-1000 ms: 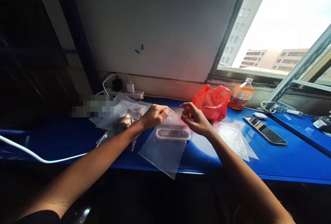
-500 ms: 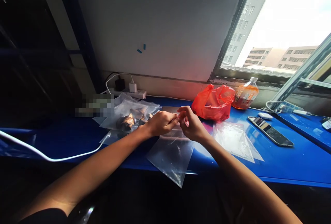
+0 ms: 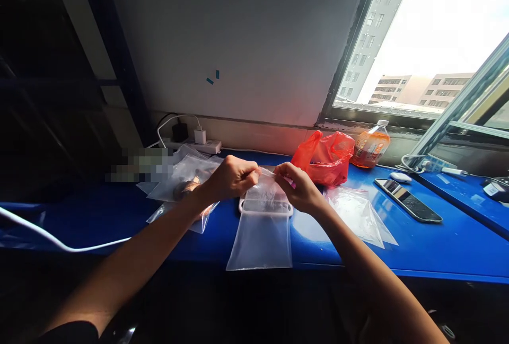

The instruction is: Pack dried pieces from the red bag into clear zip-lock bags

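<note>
A clear plastic bag (image 3: 260,243) hangs down from between my hands, its lower end reaching past the table's front edge. My left hand (image 3: 237,177) is closed on the bag's top left corner. The top right part is pinched between the thumb and fingers of my right hand (image 3: 295,185). Behind the bag lies a flat thing with a pale rounded rim (image 3: 287,213), mostly covered, so I cannot make out its kind. Left of my left hand are clear bags (image 3: 175,177) with brownish contents, partly hidden by my forearm.
A red plastic bag (image 3: 324,158) and a bottle of orange drink (image 3: 371,145) stand at the back right. Flat clear bags (image 3: 353,214) and a phone (image 3: 409,200) lie on the blue table (image 3: 326,248). A power strip (image 3: 209,146) with chargers sits against the wall; a white cable (image 3: 71,247) crosses the left.
My hands have moved apart, the left one to the left, stretching the bag's top edge between them. The bag now hangs straighter, and the pale rim behind it shows.
</note>
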The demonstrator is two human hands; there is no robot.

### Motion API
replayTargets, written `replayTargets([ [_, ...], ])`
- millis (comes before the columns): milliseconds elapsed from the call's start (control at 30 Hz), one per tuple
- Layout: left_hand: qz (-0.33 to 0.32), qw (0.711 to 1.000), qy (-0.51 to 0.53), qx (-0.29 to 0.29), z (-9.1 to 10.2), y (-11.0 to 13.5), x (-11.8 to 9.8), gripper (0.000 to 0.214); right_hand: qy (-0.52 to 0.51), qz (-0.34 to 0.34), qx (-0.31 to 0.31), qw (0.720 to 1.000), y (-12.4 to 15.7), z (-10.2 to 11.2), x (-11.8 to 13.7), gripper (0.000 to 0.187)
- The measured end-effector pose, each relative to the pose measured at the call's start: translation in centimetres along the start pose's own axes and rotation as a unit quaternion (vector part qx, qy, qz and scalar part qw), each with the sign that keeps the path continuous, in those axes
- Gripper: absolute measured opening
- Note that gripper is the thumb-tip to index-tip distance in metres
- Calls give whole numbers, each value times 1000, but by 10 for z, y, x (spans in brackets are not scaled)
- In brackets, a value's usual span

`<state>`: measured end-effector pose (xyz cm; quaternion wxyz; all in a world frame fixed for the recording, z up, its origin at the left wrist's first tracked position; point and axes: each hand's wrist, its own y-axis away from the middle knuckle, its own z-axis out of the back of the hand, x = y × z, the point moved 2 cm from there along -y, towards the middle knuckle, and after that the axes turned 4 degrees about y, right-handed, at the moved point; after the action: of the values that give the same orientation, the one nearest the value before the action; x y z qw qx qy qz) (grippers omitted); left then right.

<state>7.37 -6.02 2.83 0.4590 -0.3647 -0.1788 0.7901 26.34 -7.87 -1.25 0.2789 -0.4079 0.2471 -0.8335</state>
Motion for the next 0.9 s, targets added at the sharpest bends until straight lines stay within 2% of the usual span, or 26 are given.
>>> replayTargets([
  [133,-13,997,37,-62,12,0,-1,35,10,-2,-16,1000,-3,6,-6,7],
  [233,-27,990,104,-94,18,3,1,36,39,-3,-38,999,-2,13,-22,9],
  [333,-16,972,153,-179,26,6,7,40,24,-52,-82,995,4,34,-44,13],
  [400,-10,964,163,-209,27,6,11,40,-39,-102,-134,985,10,51,-54,20],
  [467,-2,971,161,-179,21,5,15,37,-126,-125,-152,972,12,59,-52,28],
  [533,17,977,161,-142,10,4,18,34,-187,-117,-110,969,11,52,-38,37],
  [633,54,974,177,-132,-3,5,19,33,-192,-108,-40,975,5,27,-7,38],
  [667,64,973,184,-123,-5,5,19,33,-181,-110,-43,976,5,22,1,35],
  [733,84,976,190,-58,-5,3,20,34,-162,-120,-76,976,7,23,12,32],
  [767,94,977,189,-18,-2,1,22,35,-158,-129,-102,974,12,31,13,32],
  [833,108,977,179,38,10,-5,32,38,-148,-162,-154,963,26,61,4,29],
  [900,131,980,150,7,29,-13,50,35,-129,-214,-203,947,48,104,-18,27],
])
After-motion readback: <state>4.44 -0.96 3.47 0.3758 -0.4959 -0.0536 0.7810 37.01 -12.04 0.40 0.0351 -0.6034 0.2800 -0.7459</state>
